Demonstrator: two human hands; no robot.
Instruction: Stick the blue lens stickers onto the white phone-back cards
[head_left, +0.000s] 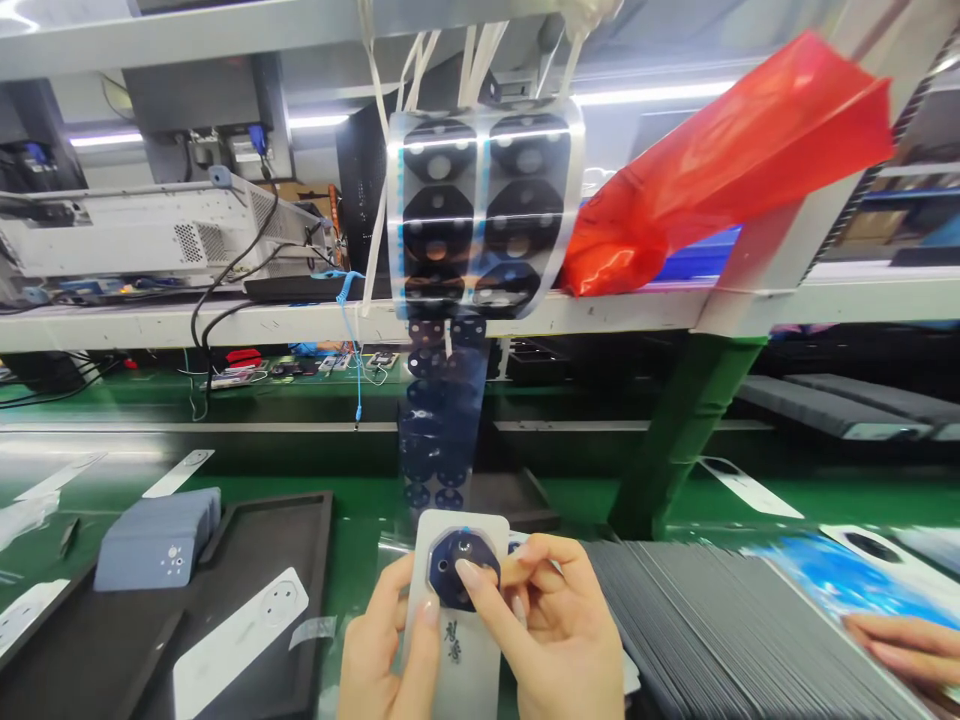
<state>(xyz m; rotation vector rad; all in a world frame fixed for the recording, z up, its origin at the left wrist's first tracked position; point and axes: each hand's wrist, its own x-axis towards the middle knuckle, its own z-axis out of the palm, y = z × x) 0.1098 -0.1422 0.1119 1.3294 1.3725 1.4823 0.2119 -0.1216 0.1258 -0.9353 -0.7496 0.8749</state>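
A pale phone back cover (480, 660) with dark printed characters stands tilted up in front of me. Wrapped around its left edge, my left hand (390, 645) grips it, thumb on the front face. A dark octagonal camera film (444, 588) with round holes lies over the cover's upper part. My right hand (559, 630) presses its thumb on this film, while its other fingers are curled at the cover's right edge. What those curled fingers pinch is partly hidden. Behind the cover, a strip of dark films (442, 420) hangs from a film roll (480, 210).
Left are a black tray (315, 560), a white cover (244, 640) and a stack of blue-grey panels (146, 550). A long row of grey panels (720, 630) stands right, near another person's hand (911, 645). A red bag (720, 170) and green post (682, 430) rise behind.
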